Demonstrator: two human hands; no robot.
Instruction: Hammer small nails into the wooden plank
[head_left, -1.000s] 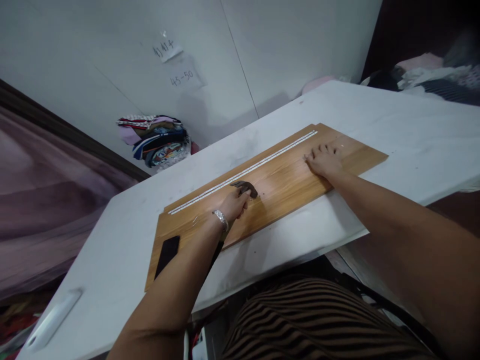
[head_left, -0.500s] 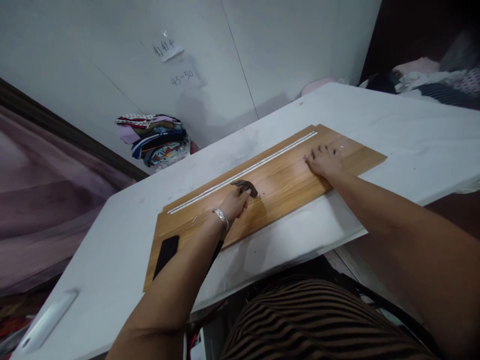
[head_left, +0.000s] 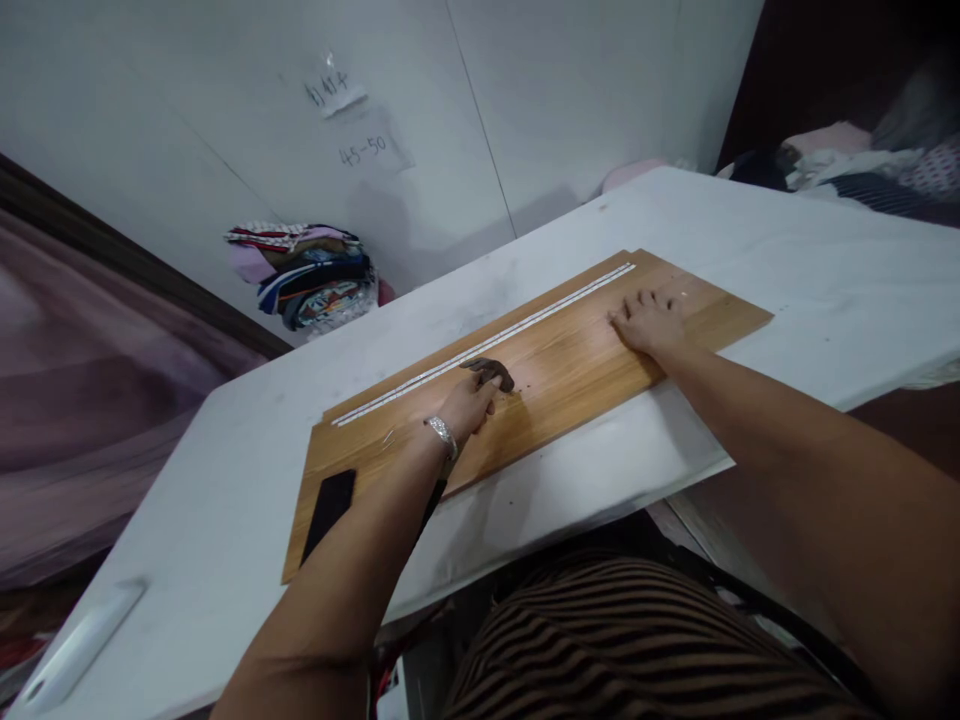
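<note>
My left hand, with a silver bracelet at the wrist, is closed around a claw hammer close to its dark metal head. Part of the hammer's black handle shows beneath my forearm. The head rests at or just above a wood-grain board; contact is hard to judge. Small dark bits, too small to name, lie beside it. Farther right, my right hand lies on the board with its fingers spread. A long pale double strip runs along the board's far side.
A black phone-like slab lies at the board's left end, near some thin white pieces. The board rests on a white table. Folded clothes are stacked by the wall, and a white oblong object lies at lower left.
Both hands, the hammer and the board keep almost the same places. Only the camera view has shifted slightly.
</note>
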